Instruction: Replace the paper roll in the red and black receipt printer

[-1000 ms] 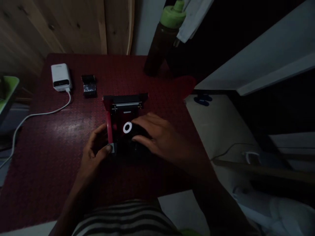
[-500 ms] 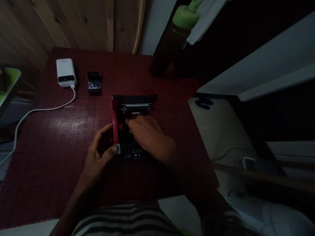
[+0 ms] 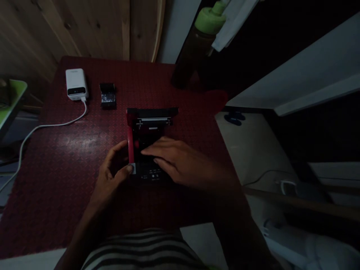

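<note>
The patterned red table (image 3: 70, 123) spans the left and centre of the frame; its right edge slants down beneath the right forearm, and its front edge runs just above the striped shirt (image 3: 140, 249). The red-and-black machine (image 3: 131, 146) sits at frame centre, on the table, between the two hands and well apart from the far edge. Its side wall runs up and down the frame; its raised lid (image 3: 153, 113) lies crosswise at the far end, beyond the fingers.

The right hand (image 3: 180, 161) reaches in from the right over the dark cavity, fingers close together and pointing left, thumb lower and apart from the forefinger. It is the nearer hand to the cavity; whether it pinches anything there cannot be told. The left hand (image 3: 111, 174) is spread in a curve at the machine's left side, fingers outside the wall, thumb on the grey patch (image 3: 132, 168) at the near left corner.

The bottle (image 3: 194, 50) stands at upper centre-right, beyond the lid. The white power bank (image 3: 75, 83), with its cable (image 3: 52, 125), and the small black object (image 3: 108, 96) lie at upper left, apart from both hands.
</note>
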### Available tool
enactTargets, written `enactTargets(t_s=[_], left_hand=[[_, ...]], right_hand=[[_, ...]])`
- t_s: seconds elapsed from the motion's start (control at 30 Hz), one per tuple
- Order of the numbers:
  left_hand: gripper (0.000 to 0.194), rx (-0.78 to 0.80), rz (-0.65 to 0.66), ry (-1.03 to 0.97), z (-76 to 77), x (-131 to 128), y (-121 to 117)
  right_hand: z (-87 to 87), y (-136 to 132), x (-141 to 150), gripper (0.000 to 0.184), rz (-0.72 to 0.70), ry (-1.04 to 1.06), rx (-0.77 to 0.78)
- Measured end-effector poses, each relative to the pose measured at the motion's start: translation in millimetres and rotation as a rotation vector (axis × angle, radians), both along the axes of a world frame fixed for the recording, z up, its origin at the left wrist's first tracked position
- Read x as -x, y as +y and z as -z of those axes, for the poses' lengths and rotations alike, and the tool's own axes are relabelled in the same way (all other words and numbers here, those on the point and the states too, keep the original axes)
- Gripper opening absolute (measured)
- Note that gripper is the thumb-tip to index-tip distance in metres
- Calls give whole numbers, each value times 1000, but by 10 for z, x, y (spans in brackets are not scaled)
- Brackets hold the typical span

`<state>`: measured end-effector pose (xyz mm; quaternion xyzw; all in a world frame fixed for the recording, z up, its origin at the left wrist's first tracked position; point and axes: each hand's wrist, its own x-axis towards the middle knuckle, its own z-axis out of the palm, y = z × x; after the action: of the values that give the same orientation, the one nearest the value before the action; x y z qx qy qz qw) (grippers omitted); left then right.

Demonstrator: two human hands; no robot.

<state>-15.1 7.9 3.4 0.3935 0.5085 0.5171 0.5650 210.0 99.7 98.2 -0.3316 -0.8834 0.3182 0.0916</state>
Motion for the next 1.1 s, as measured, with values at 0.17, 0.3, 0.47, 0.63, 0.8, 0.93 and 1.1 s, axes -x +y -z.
enactTargets(t_s=[0.17, 0.3, 0.47, 0.63, 0.8, 0.93, 1.1], left_hand=[[63, 16, -19, 16, -129, -5, -3], [57, -84, -151, 153, -286, -14, 225], [57, -310, -147, 285, -494, -70, 698], [43, -287, -238, 269, -549, -175, 617], [31, -123, -254, 233, -385, -212, 285], [59, 37, -168, 120, -287, -218, 170], [60, 7, -101, 137, -272, -177, 160]], right_hand=[[163, -94, -75, 24, 27, 76, -155], [246, -238, -80, 19, 116, 227, -363], [264, -559, -70, 26, 275, 238, -533], [361, -771, -47, 27, 373, 158, -733], [423, -815, -32, 22, 443, 91, -786], [465, -788, -43, 23, 421, 154, -720], [462, -784, -53, 24, 424, 169, -654]])
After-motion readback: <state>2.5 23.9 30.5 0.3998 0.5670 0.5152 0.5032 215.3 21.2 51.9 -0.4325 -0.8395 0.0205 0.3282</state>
